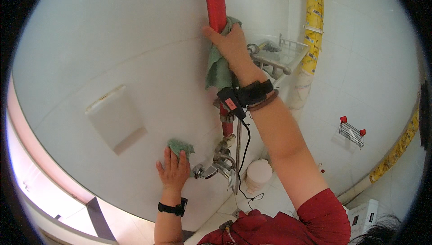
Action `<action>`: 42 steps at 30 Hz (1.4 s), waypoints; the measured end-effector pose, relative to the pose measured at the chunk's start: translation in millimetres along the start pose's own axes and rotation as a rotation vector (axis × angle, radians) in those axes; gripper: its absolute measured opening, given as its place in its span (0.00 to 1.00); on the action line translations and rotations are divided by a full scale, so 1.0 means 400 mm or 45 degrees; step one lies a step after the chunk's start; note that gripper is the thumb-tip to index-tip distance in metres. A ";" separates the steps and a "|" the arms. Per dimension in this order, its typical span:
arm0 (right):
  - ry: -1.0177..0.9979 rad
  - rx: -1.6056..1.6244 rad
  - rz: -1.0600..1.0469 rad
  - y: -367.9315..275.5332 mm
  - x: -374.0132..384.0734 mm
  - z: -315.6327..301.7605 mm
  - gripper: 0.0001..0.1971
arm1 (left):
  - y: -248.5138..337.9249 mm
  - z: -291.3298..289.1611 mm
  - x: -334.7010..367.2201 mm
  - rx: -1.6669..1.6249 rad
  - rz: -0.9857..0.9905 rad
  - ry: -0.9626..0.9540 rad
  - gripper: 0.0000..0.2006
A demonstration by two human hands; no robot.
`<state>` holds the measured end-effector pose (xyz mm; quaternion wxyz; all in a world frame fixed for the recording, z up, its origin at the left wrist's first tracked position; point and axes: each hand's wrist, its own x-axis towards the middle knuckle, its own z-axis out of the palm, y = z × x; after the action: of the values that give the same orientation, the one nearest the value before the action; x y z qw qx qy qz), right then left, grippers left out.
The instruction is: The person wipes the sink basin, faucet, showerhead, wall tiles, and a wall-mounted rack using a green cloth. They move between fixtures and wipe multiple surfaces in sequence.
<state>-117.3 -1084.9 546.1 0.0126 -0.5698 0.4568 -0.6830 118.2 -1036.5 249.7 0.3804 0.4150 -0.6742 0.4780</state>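
1. My right hand [230, 42] is raised high, fingers [210, 32] wrapped around the red pipe [216, 6] with a green cloth [218, 67] pressed against it; the cloth hangs down below the palm.
2. My left hand [173, 170] lies flat on the white wall [112, 56], fingers spread, pinning a small green rag [181, 146] under the fingertips.
3. The rag sits just left of the metal tap [215, 167] at the foot of the pipe.
4. A recessed niche [114, 119] is in the wall, up and left of my left hand.
5. A wire shelf [281, 53] is just right of my right hand, beside a yellow-wrapped pipe [313, 24].
6. A white bucket [258, 174] stands on the floor below the tap.
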 end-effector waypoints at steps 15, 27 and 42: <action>0.016 0.004 0.226 0.137 -0.240 0.037 0.33 | 0.004 -0.001 0.001 -0.014 -0.021 -0.033 0.23; -0.140 -0.123 0.120 0.226 -0.402 0.001 0.26 | 0.005 -0.005 0.003 -0.035 -0.038 -0.009 0.20; -0.426 -0.929 -0.616 0.306 -0.438 -0.010 0.10 | 0.004 0.009 -0.003 -0.050 -0.049 0.030 0.20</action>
<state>-120.6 -1059.5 333.7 -0.2747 -0.7294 0.5128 -0.3599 116.8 -1039.4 247.3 0.4056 0.4148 -0.6708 0.4621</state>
